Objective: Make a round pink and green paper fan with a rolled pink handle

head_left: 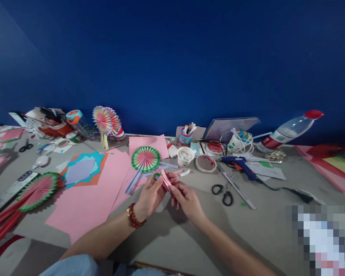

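Both hands meet over the grey table [172, 237], left hand [150, 196] and right hand [186, 200] pinching a folded pink paper strip [166, 179] between the fingertips (a bit of green shows at its far end). Just behind sits a round pleated paper fan [145, 158] on pink sheets [92, 195]. Scissors [222, 193], a blue glue gun [240, 165] and a tape roll [206, 163] lie to the right.

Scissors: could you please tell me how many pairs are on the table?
2. One pair lies just right of the right hand; the other pair lies far left, near the table's back edge. Clutter may hide more.
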### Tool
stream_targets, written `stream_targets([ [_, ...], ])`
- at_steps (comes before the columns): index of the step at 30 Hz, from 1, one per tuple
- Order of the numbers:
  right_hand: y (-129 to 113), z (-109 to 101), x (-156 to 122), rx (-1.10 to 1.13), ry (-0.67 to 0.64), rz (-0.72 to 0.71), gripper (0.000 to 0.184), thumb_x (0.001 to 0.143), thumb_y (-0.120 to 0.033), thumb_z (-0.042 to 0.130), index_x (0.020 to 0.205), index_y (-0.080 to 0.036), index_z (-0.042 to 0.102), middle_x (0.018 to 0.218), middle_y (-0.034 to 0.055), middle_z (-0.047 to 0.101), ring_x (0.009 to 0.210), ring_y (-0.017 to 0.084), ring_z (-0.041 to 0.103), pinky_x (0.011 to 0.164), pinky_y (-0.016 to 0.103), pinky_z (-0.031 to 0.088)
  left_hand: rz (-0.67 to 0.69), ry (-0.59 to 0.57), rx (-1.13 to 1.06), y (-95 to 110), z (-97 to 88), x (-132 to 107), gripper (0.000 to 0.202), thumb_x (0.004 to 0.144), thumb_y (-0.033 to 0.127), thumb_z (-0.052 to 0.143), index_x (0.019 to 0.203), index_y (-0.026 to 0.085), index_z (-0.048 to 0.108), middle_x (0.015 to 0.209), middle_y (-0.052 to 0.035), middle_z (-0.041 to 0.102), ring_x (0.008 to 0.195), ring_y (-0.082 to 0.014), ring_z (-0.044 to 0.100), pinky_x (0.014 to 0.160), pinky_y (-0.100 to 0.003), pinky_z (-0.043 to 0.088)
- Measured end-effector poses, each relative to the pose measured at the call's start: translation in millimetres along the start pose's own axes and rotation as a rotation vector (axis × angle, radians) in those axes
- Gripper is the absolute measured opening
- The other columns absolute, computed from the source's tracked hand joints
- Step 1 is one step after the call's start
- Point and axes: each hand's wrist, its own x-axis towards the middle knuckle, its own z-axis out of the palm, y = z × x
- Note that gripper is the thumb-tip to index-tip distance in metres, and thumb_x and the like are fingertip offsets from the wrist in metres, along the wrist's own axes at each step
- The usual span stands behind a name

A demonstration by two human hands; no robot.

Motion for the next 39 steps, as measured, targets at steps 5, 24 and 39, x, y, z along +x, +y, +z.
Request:
stream_targets([
  [5, -1.4, -0.1, -0.7, -0.009, 0.000, 0.000, 0.048, 0.090, -0.065, 0.053, 0.071, -0.021, 0.051, 0.050, -0.0043, 0.057, 0.039, 0.008, 0.044, 0.042, 0.020, 0.036, -0.009, -0.004, 0.005, 0.4, -0.4, -0.5, 0.021, 0.086, 0.030, 0.073, 0.101, 0.016, 0.066, 0.106, -0.0094, 0.075, 0.101, -0.0239, 0.070, 0.088, -0.037, 0.056],
  [24, -0.2, 3.3, -2.1, 0.059, -0.053, 0.043, 0.045, 0.091, -0.062, 0.053, 0.078, -0.020, 0.056, 0.062, -0.0025, 0.063, 0.041, 0.008, 0.049, 0.041, 0.020, 0.038, 0.014, -0.019, 0.014, 1.6, 0.5, -0.3, 0.024, 0.083, 0.032, 0.076, 0.101, 0.018, 0.068, 0.107, -0.0076, 0.075, 0.102, -0.0236, 0.071, 0.081, -0.031, 0.056],
  [39, -4.2, 4.1, -4.1, 0.033, -0.009, -0.031, 0.043, 0.091, -0.062, 0.054, 0.076, -0.021, 0.055, 0.066, -0.0011, 0.063, 0.049, 0.012, 0.055, 0.048, 0.024, 0.046, 0.021, -0.057, 0.127, -2.8, 5.0, -5.5, 0.035, 0.085, 0.036, 0.073, 0.113, 0.020, 0.059, 0.120, -0.0129, 0.070, 0.106, -0.0270, 0.069, 0.046, -0.018, 0.045],
])
